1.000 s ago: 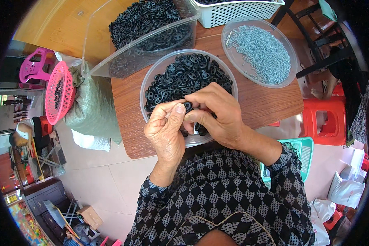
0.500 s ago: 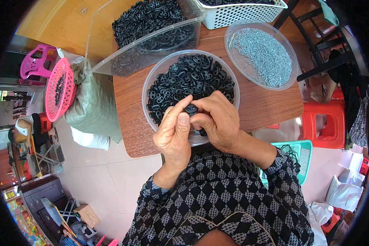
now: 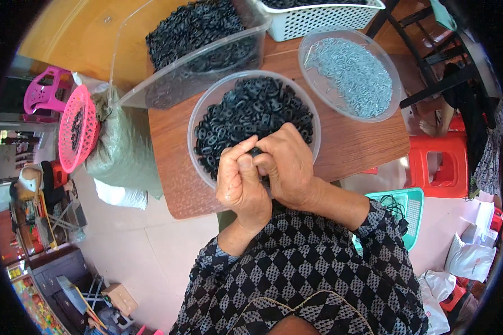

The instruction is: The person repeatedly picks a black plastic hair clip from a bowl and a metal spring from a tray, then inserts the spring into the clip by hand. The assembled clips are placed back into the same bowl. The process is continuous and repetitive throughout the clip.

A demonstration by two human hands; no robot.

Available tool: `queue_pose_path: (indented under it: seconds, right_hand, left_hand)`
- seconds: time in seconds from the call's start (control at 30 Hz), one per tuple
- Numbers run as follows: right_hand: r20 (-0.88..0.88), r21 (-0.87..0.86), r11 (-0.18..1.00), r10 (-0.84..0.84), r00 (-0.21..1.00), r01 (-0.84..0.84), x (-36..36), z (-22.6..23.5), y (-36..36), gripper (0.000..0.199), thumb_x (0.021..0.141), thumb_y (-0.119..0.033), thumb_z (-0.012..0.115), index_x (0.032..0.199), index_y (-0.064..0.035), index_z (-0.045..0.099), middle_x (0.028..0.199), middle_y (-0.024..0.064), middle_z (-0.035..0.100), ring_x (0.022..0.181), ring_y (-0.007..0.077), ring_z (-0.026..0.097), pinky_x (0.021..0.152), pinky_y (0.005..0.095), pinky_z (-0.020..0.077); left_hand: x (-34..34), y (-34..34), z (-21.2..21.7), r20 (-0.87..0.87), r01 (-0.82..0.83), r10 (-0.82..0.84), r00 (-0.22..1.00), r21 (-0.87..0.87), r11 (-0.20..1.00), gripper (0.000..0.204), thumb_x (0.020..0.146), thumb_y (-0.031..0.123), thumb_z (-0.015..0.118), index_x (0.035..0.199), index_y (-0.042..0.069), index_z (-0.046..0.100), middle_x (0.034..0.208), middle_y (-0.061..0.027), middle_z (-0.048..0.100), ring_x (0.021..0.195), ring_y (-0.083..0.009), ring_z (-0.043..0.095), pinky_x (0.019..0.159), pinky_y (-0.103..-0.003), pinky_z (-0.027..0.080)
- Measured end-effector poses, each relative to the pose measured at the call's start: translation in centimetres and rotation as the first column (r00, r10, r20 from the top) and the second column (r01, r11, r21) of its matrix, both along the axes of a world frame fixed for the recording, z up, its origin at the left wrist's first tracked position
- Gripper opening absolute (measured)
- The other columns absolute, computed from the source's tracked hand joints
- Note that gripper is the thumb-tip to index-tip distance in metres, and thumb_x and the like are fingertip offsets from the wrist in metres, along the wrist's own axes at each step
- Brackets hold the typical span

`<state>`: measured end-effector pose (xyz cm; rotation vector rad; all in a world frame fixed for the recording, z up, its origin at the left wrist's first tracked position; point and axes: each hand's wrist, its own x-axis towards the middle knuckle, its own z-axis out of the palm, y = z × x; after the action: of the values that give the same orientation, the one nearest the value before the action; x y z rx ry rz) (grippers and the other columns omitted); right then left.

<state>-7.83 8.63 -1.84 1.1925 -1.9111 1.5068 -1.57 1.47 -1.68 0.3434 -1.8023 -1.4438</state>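
Observation:
Both hands meet over the near edge of a clear round tub [image 3: 191, 134] heaped with black oval two-hole cord lock pieces [image 3: 254, 106]. One cord lock piece [image 3: 255, 151] sits between the fingertips, mostly covered now. My left hand [image 3: 241, 184] pinches it with thumb and index finger. My right hand [image 3: 289, 167] is closed against it from the other side, thumb and curled fingers pressed in. Small dark pieces peek out below the right hand, too hidden to name. To the right of the tub, a round clear tray [image 3: 398, 92] holds many small silvery metal springs [image 3: 355, 72].
A large clear bin [image 3: 176, 92] of black pieces and a white perforated basket [image 3: 324, 22] stand at the table's back. A pink basket [image 3: 89, 134] rests by a sack [image 3: 126, 151] on the left. Red stool [image 3: 439, 167] and green basket [image 3: 413, 218] are right.
The fingers have closed in over the cord lock piece, which showed its two-hole face before and is now mostly hidden. The whole view has shifted slightly.

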Motion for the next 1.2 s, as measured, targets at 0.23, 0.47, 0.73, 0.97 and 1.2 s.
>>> queue_pose_path:
  seconds: [0.23, 0.47, 0.73, 0.97, 1.2]
  right_hand:
    - [0.160, -0.003, 0.997, 0.082, 0.984, -0.083, -0.6, 1.2, 1.3, 0.014, 0.076, -0.009, 0.063, 0.081, -0.0011, 0.052, 0.073, 0.0113, 0.050, 0.063, 0.0279, 0.047, 0.058, 0.0375, 0.0390]
    - [0.383, 0.122, 0.985, 0.063, 0.922, -0.118, -4.2, 2.3, 2.6, 0.012, 0.076, -0.013, 0.064, 0.077, -0.0034, 0.057, 0.075, 0.0112, 0.056, 0.072, 0.0267, 0.056, 0.065, 0.0353, 0.0454]
    - [0.225, 0.224, 0.922, -0.365, 0.903, 0.317, -22.0, 7.6, 4.7, 0.017, 0.073, -0.013, 0.062, 0.077, 0.0035, 0.064, 0.070, 0.0130, 0.064, 0.067, 0.0184, 0.060, 0.062, 0.0319, 0.0477]
    - [-0.150, 0.348, 0.793, -0.480, 0.864, 0.500, -24.9, 5.1, 1.6, 0.018, 0.071, -0.014, 0.061, 0.080, 0.0021, 0.064, 0.077, 0.0212, 0.064, 0.077, 0.0324, 0.063, 0.071, 0.0395, 0.0476]
    - [-0.079, 0.303, 0.877, -0.366, 0.927, 0.372, -19.0, 2.9, 6.2, 0.015, 0.081, -0.013, 0.063, 0.089, -0.0005, 0.065, 0.075, 0.0082, 0.066, 0.069, 0.0130, 0.060, 0.065, 0.0269, 0.0486]
  left_hand:
    - [0.9, -0.6, 1.6, 0.099, 0.154, -0.188, 0.977, 0.278, 0.948, 0.021, 0.091, 0.007, 0.051, 0.107, -0.003, 0.060, 0.084, -0.0019, 0.057, 0.066, -0.0066, 0.049, 0.058, -0.019, 0.040]
    - [-0.4, -2.4, 2.1, 0.141, 0.192, -0.276, 0.951, 0.434, 0.880, 0.025, 0.091, 0.008, 0.052, 0.112, -0.006, 0.053, 0.079, -0.0064, 0.060, 0.063, -0.0081, 0.053, 0.059, -0.020, 0.045]
    - [2.3, -6.1, 1.3, 0.273, 0.146, -0.196, 0.942, 0.192, 0.970, 0.017, 0.084, 0.001, 0.060, 0.100, -0.006, 0.058, 0.078, -0.0091, 0.062, 0.065, -0.0126, 0.057, 0.060, -0.022, 0.048]
    - [1.8, -5.6, 0.7, 0.462, 0.436, -0.152, 0.874, -0.607, 0.665, 0.019, 0.068, -0.006, 0.062, 0.087, 0.000, 0.060, 0.077, -0.0105, 0.060, 0.069, -0.0229, 0.056, 0.062, -0.030, 0.047]
    - [-0.4, -4.2, 0.2, 0.586, 0.612, -0.176, 0.791, -0.747, 0.260, 0.019, 0.065, 0.001, 0.054, 0.084, -0.001, 0.053, 0.074, -0.0108, 0.047, 0.072, -0.0250, 0.050, 0.064, -0.033, 0.046]
